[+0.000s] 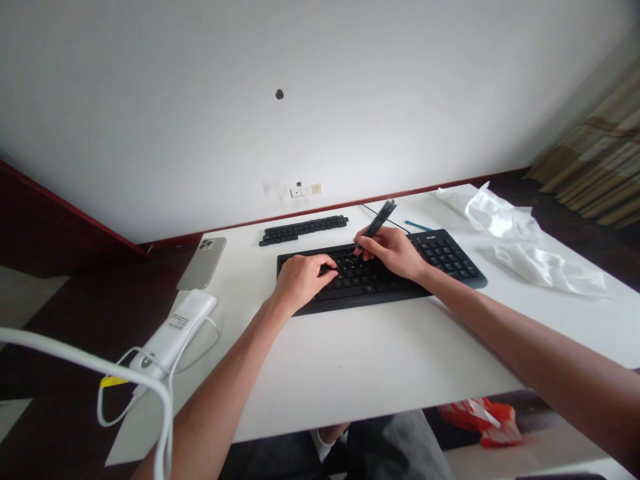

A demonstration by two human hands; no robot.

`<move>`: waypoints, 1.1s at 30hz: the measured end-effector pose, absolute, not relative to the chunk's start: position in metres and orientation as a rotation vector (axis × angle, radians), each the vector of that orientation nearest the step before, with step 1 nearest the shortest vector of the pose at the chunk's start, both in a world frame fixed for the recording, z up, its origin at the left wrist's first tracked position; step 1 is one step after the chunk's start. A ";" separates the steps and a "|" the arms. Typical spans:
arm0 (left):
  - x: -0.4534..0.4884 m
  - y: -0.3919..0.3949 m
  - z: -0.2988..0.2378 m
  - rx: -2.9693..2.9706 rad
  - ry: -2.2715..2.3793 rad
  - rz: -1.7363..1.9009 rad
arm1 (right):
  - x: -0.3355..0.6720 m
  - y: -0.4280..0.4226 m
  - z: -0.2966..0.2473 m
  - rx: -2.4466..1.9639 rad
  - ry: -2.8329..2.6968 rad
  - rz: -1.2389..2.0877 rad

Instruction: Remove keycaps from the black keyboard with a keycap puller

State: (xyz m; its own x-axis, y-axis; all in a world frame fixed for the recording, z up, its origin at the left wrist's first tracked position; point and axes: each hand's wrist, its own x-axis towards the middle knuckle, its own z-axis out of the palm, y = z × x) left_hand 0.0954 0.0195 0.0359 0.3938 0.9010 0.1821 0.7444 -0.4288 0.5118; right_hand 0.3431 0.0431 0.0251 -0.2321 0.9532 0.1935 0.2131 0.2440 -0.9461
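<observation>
Pinched in our right hand point(395, 250), a slim black rod-shaped tool point(376, 225) | long axis tilted, tip down on the keys, tail toward the tabletop's far edge | our left hand point(300, 280), fingers curled, presses the flat black plastic keyboard point(450, 257), mid-tabletop | labels too small to read.

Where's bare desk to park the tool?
Widest bare patch: near edge of the desk, in front of the keyboard, between both forearms. A smaller one lies between phone and keyboard. Crowded: plastic wrap right, power bank left, key strip behind.
</observation>
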 end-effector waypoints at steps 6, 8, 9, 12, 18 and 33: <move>0.092 0.022 0.039 2.329 1.531 0.726 | 0.343 0.043 0.026 -1.093 -1.625 1.052; 0.086 0.026 0.039 2.326 1.612 0.774 | 0.343 0.043 0.027 -1.093 -1.621 1.058; 0.083 0.029 0.039 2.326 1.656 0.795 | 0.343 0.043 0.027 -1.092 -1.620 1.064; 0.071 0.038 0.038 2.322 1.765 0.818 | 0.342 0.043 0.028 -1.081 -1.619 1.072; 0.061 0.059 0.039 2.330 1.941 0.685 | 0.343 0.043 0.029 -1.056 -1.623 1.076; 0.078 0.093 0.037 2.398 2.056 0.356 | 0.345 0.046 0.025 -1.054 -1.621 1.093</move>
